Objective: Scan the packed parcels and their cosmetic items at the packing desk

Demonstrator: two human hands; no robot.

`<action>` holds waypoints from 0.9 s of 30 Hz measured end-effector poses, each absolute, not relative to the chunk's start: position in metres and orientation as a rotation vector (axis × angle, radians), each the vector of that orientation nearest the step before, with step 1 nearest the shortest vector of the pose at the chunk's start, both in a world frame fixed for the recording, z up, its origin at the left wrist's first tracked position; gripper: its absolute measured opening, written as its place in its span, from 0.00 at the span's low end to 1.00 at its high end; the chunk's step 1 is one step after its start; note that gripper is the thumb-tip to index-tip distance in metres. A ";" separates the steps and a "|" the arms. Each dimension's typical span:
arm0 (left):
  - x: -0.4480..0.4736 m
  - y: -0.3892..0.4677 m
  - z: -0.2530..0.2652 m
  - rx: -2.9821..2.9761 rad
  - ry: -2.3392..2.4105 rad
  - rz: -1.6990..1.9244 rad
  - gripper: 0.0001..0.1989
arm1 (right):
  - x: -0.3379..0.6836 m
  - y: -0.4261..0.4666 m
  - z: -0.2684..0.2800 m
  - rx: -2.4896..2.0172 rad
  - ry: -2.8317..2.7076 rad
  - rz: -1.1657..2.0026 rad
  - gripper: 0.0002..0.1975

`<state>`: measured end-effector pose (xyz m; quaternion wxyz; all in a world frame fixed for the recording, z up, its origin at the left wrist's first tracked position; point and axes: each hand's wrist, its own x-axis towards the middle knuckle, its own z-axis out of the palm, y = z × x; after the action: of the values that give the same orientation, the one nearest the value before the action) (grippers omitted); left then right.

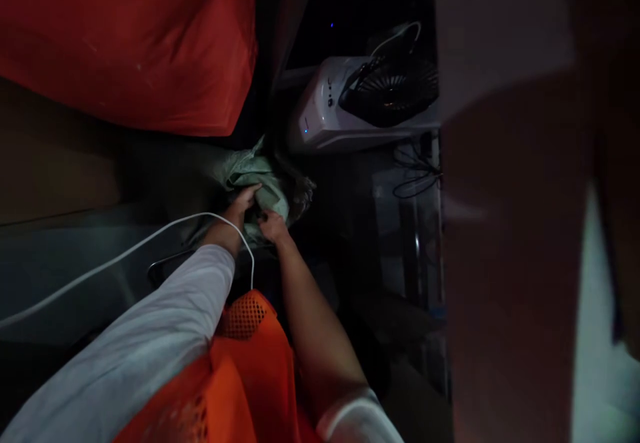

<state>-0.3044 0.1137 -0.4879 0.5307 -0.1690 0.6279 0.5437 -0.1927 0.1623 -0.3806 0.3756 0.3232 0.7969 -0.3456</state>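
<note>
A pale green sack [273, 193], crumpled and with a frayed edge, lies low in front of me in dim light. My left hand [247, 200] is at its near left side, thumb stretched along the rim and the other fingers closed at the fabric, partly in shadow. Just to the right, my right hand [273, 225] is closed in a pinch on the sack's near edge. What the sack contains is too dark to make out.
A red cover [150, 43] hangs at upper left above brown cardboard [55, 156]. A white appliance [320, 103] with a black fan [390, 90] stands beyond. A white cable [125, 250] crosses my left arm. Dark cords [417, 176] hang beside a broad panel [510, 230] at right.
</note>
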 end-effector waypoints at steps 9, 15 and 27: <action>-0.368 0.189 -0.428 0.209 1.434 1.641 0.04 | -0.213 0.168 -0.372 1.146 2.157 -0.866 0.48; -0.371 0.179 -0.385 0.922 1.561 1.542 0.11 | -0.209 0.173 -0.366 1.404 2.076 -0.839 0.47; -0.341 0.119 -0.497 0.876 1.997 0.626 0.25 | -0.194 0.173 -0.376 1.305 1.644 -0.788 0.46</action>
<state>-0.3414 0.1188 -0.4972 0.4226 0.3500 0.7978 0.2500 -0.1941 0.1726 -0.3758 0.4348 0.5243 0.6602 -0.3167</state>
